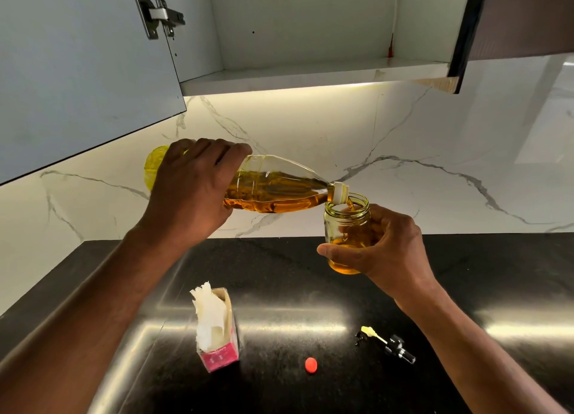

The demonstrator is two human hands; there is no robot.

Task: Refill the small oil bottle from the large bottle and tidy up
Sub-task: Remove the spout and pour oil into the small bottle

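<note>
The pouring is going on right now. The left hand has its fingers wrapped over the top of the large bottle and holds it tipped on its side, up in the air. The bottle's white neck sticks out past those fingers and rests on the rim of the small oil bottle. The right hand has its fingers and thumb curled tight around the small bottle, holding it up above the black counter. Golden oil sits inside, down where the fingers wrap, about half full I would guess.

Well below both hands lie a small red cap, a pump top with a yellow tip, and a box of tissues.

I think the next move needs care: tip the big bottle back up slowly before the oil reaches the rim above the right fingers. Then the caps must go back on.
</note>
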